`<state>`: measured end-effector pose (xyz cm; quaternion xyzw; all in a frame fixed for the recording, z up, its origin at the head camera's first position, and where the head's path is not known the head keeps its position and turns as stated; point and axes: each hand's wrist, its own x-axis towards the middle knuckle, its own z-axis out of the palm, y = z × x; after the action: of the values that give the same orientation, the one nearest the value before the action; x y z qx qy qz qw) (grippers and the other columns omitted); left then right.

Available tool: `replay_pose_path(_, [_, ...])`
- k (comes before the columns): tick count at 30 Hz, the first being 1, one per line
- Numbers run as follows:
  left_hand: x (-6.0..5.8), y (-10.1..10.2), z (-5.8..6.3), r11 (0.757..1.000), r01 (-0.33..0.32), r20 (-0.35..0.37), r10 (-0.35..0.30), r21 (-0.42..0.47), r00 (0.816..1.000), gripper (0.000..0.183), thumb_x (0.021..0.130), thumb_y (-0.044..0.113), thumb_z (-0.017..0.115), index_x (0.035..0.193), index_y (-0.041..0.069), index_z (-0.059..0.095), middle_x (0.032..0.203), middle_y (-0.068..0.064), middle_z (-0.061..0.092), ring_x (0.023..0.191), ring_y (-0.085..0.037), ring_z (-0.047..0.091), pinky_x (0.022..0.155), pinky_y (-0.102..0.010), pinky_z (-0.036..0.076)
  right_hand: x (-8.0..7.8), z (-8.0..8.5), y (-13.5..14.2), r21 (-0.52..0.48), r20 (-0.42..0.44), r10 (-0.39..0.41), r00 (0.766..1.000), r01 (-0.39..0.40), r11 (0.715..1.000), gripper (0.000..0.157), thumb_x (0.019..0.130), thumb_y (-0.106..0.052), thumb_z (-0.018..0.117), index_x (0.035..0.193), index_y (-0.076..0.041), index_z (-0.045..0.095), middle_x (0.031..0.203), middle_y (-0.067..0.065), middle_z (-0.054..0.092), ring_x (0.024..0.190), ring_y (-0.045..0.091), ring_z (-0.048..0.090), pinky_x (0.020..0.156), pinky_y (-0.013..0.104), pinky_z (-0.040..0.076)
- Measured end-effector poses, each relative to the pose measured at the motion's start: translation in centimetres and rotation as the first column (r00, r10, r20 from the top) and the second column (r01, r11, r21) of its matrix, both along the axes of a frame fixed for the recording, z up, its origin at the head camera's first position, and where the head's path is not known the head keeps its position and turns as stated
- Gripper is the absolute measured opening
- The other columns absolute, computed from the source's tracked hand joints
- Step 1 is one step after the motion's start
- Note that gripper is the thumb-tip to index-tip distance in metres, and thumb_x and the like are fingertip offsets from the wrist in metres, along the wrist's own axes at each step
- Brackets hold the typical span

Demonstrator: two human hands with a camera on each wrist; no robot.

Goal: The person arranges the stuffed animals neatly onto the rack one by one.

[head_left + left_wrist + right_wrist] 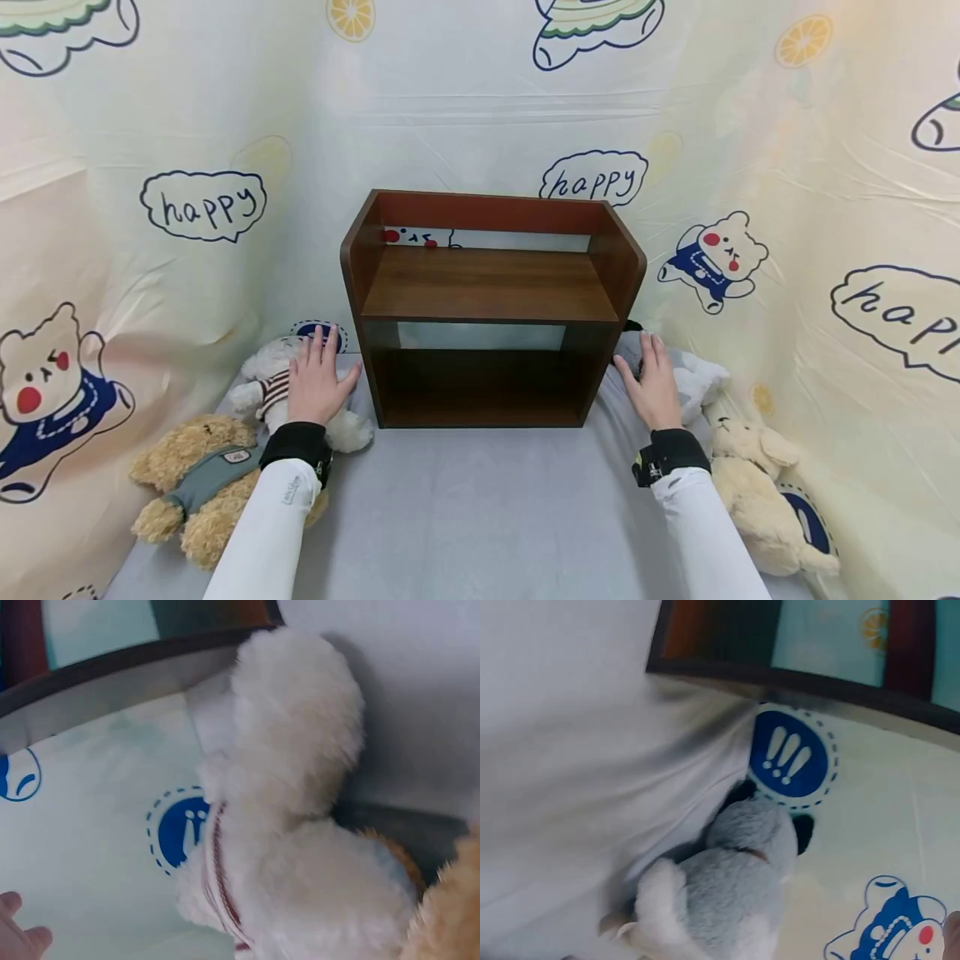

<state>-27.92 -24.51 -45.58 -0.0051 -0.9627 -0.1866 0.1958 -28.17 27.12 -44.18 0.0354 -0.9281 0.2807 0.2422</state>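
A brown wooden two-tier shelf (491,286) stands upright against the curtain at the back, its open front facing me. My left hand (321,385) is held with fingers extended just left of the shelf, over a white plush toy (279,410) in a striped top. On the other side, my right hand (652,387) has its fingers extended near the shelf's right panel, partly hiding a grey plush toy (739,877). Neither hand holds anything. Both wrist views show plush toys beside the shelf, with only a few fingertips (24,934) visible in the left one.
A tan teddy bear (217,479) in a grey-green shirt lies at the left. At the right is a cream plush toy (757,500). Grey cloth (480,517) covers the surface before the shelf. A printed curtain (450,108) surrounds the back and sides.
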Motion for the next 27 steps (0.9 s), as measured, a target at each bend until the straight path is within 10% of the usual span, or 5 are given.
replay_pose_path(13, [0.5, 1.0, 1.4, 0.981, 0.03, 0.108, -0.051, 0.194, 0.993, 0.081, 0.092, 0.057, 0.034, 0.146, 0.005, 0.005, 0.149, -0.023, 0.01, 0.133, -0.042, 0.016, 0.103, -0.058, 0.018, 0.3, 3.4, -1.8, -0.22, 0.028, 0.004, 1.0, 0.002, 0.975, 0.067, 0.092, -0.048, 0.043, 0.144, -0.009, 0.025, 0.146, 0.016, 0.028, 0.132, 0.032, 0.027, 0.106, 0.048, 0.021])
replay_pose_path(27, [1.8, 0.8, 3.8, 0.972, 0.074, 0.304, -0.141, 0.222, 0.942, 0.087, 0.091, 0.059, 0.033, 0.144, -0.002, 0.002, 0.145, -0.031, 0.012, 0.131, -0.046, 0.015, 0.103, -0.059, 0.017, -1.1, 6.1, -4.1, -0.363, 0.057, 0.087, 0.995, -0.061, 0.93, 0.063, 0.093, -0.051, 0.038, 0.139, -0.009, 0.033, 0.136, 0.018, 0.043, 0.122, 0.03, 0.044, 0.1, 0.045, 0.034])
